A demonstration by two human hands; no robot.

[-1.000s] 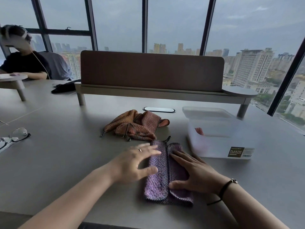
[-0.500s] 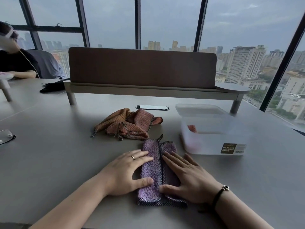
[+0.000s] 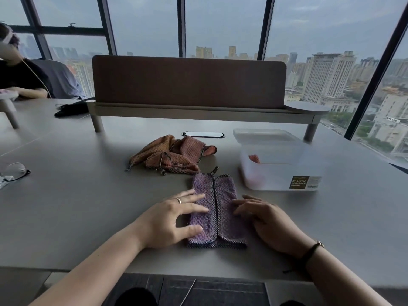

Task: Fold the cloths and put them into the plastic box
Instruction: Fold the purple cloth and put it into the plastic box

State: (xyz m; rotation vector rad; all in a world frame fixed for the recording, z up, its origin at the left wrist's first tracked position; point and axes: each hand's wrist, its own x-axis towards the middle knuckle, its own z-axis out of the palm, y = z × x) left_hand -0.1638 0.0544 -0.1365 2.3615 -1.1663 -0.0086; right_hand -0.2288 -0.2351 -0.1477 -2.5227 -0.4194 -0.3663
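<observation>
You are in a high-rise office: a long grey desk [image 3: 66, 206] with a brown divider screen [image 3: 187, 81], a cable port [image 3: 203, 134], and floor-to-ceiling windows [image 3: 220, 25] over city towers.

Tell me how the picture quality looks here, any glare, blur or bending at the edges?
Head view: soft, flat daylight from the overcast windows, no glare on the table; the wide lens bends the window frames outward; the purple cloth and both hands, left hand and right hand, look sharp; the plastic box looks hazy, its contents hard to read.
</observation>
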